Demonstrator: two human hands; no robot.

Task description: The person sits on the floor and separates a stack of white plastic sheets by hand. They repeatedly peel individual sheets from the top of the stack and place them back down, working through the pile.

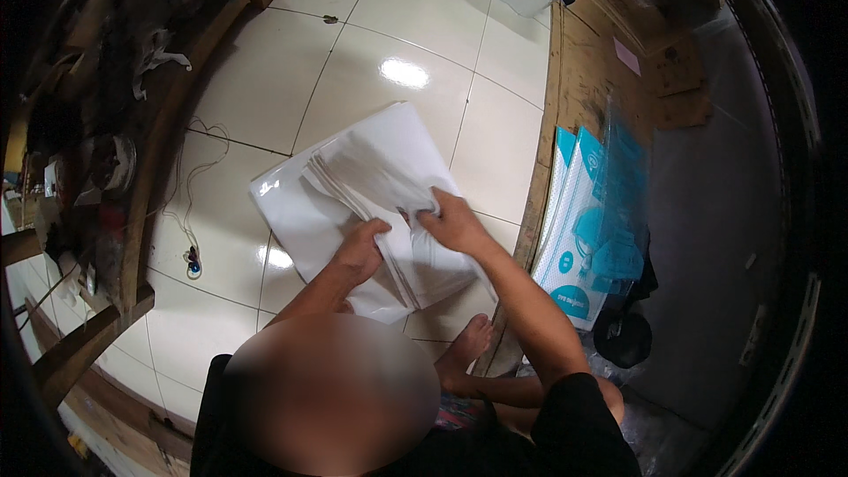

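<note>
From the head view, a stack of glossy white plastic bags (pixel 371 203) lies flat on the shiny pale tiled floor (pixel 353 62), its thin edges fanned. The left hand (pixel 362 247) pinches the stack's near edge; the right hand (pixel 452 223) presses and grips a crinkled upper sheet. Teal-and-white flat packages (pixel 587 230) (slick film) lean against the wooden ledge (pixel 583 79) to the right.

I see a stack of glossy white plastic sheets (pixel 371 203) lying on the floor of large off-white glazed tiles (pixel 380 62) with thin dark grout lines. Off to the right I make out flat packages printed in turquoise and white (pixel 587 230), leaning on a brown wooden board (pixel 583 71). A thin white cord (pixel 185 212) ends in a dark plug.
</note>
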